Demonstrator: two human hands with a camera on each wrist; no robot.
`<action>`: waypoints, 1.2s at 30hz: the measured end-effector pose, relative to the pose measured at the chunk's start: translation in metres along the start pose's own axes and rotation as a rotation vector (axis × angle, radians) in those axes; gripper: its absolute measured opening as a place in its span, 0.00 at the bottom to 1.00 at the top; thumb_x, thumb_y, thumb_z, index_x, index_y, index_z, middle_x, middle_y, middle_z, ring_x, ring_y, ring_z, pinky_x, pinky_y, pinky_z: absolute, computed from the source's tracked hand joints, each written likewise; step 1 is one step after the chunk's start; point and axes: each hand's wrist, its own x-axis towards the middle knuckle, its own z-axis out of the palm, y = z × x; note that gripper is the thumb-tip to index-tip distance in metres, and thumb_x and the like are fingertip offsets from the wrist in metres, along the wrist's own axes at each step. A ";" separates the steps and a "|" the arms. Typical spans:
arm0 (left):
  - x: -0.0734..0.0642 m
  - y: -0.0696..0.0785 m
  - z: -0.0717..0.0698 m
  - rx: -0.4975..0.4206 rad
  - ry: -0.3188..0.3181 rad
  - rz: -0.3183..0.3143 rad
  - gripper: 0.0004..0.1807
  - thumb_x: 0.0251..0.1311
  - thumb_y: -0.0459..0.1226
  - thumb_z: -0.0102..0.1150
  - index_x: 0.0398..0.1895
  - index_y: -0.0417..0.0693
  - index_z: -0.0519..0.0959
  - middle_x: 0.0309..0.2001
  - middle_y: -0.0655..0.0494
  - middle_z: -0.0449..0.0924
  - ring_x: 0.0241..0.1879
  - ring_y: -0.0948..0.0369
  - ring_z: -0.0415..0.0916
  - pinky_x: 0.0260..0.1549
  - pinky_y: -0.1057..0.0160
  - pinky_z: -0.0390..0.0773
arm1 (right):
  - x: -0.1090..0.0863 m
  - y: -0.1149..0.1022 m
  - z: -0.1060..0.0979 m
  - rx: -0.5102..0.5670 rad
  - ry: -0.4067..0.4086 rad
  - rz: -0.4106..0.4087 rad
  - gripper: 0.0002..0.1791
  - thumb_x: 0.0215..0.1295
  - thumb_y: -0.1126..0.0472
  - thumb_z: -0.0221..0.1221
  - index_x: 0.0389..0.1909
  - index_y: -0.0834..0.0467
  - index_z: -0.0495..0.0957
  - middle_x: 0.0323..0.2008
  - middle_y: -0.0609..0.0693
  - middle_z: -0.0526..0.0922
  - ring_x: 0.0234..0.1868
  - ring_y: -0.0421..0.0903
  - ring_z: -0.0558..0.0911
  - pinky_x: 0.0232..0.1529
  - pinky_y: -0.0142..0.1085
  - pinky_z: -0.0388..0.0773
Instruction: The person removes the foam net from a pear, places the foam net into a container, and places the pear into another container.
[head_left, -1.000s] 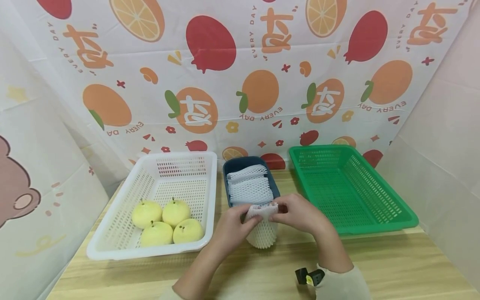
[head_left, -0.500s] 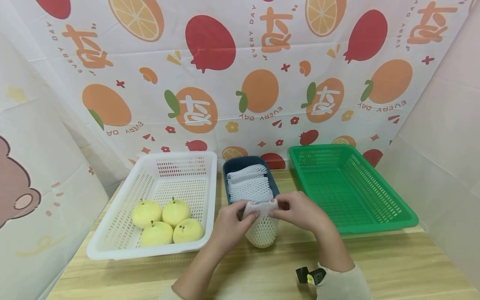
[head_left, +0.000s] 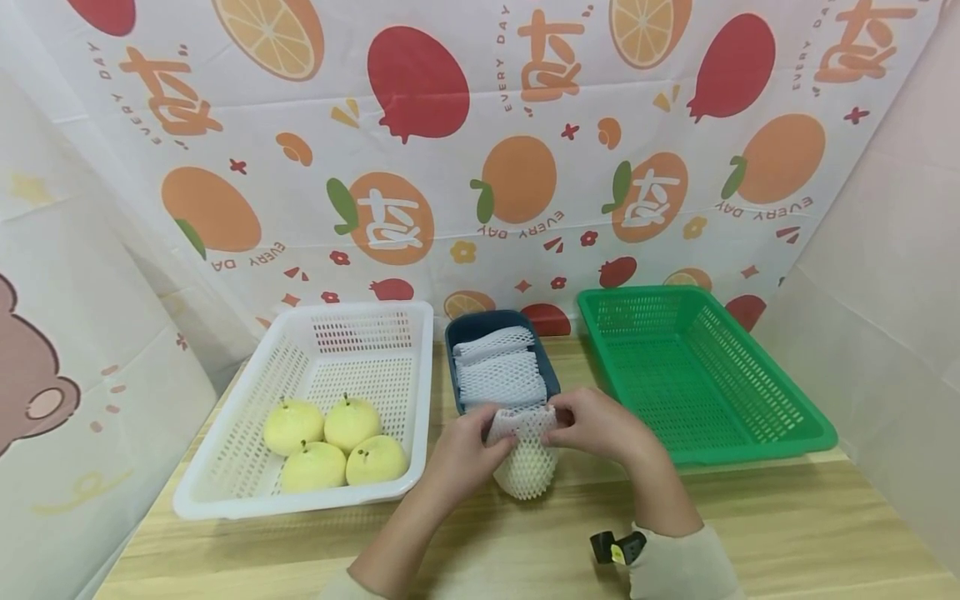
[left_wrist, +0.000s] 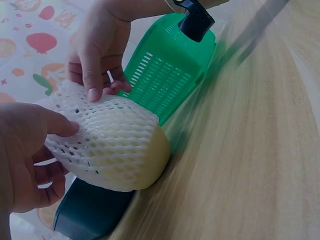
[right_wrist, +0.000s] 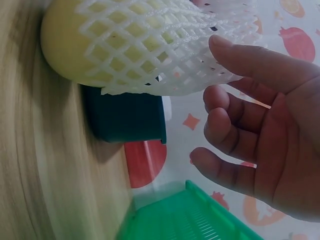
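Note:
A yellow pear (left_wrist: 159,157) stands on the table in front of the dark blue box, with a white foam net sleeve (head_left: 527,442) around most of it. In both wrist views the pear's lower end shows bare below the net. My left hand (head_left: 461,450) pinches the left side of the sleeve's upper edge between thumb and fingers. On the opposite side, my right hand (head_left: 600,427) pinches the same edge; in the right wrist view its other fingers (right_wrist: 225,167) curl loosely away from the net. The pear's top is hidden inside the sleeve.
Behind the hands, the dark blue box (head_left: 489,318) holds several flat foam net sleeves (head_left: 501,379). A white basket (head_left: 426,375) at left holds several yellow pears (head_left: 352,425). At right stands a green basket (head_left: 750,457). A printed cloth (head_left: 450,183) hangs behind the wooden table (head_left: 570,542).
The net has stretched further down over the pear, and more yellow shows through its mesh. Both hands keep their hold on the upper edge and have shifted only slightly.

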 end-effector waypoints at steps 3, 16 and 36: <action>0.000 0.000 0.000 0.001 -0.006 0.001 0.10 0.56 0.37 0.69 0.41 0.51 0.81 0.36 0.59 0.84 0.35 0.65 0.78 0.33 0.67 0.79 | 0.001 0.001 0.001 -0.012 -0.006 -0.003 0.11 0.56 0.59 0.71 0.22 0.51 0.77 0.18 0.43 0.71 0.24 0.40 0.70 0.24 0.32 0.67; 0.002 -0.001 0.001 -0.037 -0.129 -0.060 0.29 0.46 0.39 0.77 0.53 0.50 0.76 0.46 0.52 0.83 0.41 0.60 0.78 0.40 0.59 0.81 | 0.004 0.001 0.001 -0.018 -0.046 0.000 0.13 0.52 0.57 0.74 0.26 0.50 0.77 0.21 0.44 0.73 0.27 0.43 0.73 0.26 0.34 0.69; 0.003 -0.001 0.007 0.041 -0.139 0.003 0.26 0.49 0.40 0.75 0.53 0.48 0.78 0.45 0.57 0.82 0.42 0.63 0.77 0.41 0.61 0.79 | 0.004 0.000 0.003 -0.011 -0.056 0.036 0.10 0.54 0.60 0.72 0.36 0.50 0.83 0.27 0.44 0.79 0.31 0.45 0.75 0.32 0.36 0.76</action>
